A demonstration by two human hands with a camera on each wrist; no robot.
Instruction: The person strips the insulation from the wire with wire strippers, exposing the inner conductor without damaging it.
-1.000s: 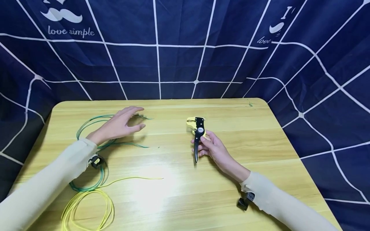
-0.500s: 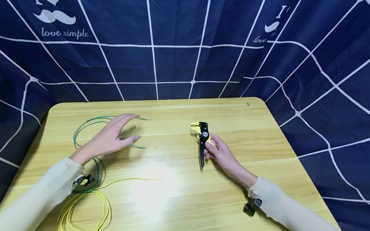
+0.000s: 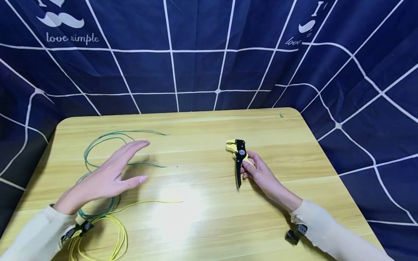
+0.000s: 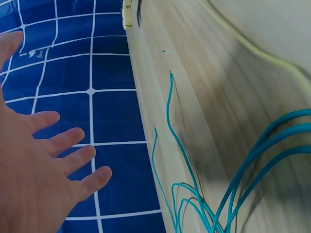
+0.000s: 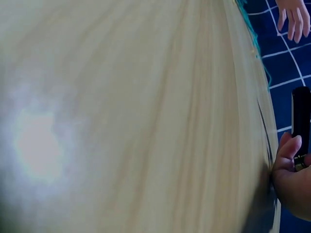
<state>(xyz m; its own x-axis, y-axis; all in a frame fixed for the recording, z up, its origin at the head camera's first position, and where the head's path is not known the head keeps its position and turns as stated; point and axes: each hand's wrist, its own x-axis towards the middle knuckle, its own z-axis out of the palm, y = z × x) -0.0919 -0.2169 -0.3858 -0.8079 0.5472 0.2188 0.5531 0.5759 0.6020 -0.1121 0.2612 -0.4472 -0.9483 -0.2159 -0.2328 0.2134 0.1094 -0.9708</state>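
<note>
My right hand [image 3: 259, 172] grips a black and yellow wire stripper [image 3: 241, 156] above the right half of the table, its head pointing away from me. In the right wrist view the fingers curl round the tool's black handle [image 5: 301, 119]. Over the left side, my left hand [image 3: 106, 177] hovers with fingers spread and nothing held. Beneath it lies a coil of green wire [image 3: 89, 150], partly hidden by the hand, with two ends reaching right. A yellow wire coil [image 3: 122, 235] lies nearer to me, one end stretched to the right.
The wooden table [image 3: 202, 232] has a dark blue cloth with white grid lines [image 3: 196, 72] hanging behind and beside it. Small green scraps [image 3: 281, 115] lie at its far right corner, and a tiny green bit [image 3: 177, 166] lies near the green wire ends.
My left hand has drawn back toward me and left, uncovering more of the green wire. The right hand has shifted right and slightly nearer me with the wire stripper.
</note>
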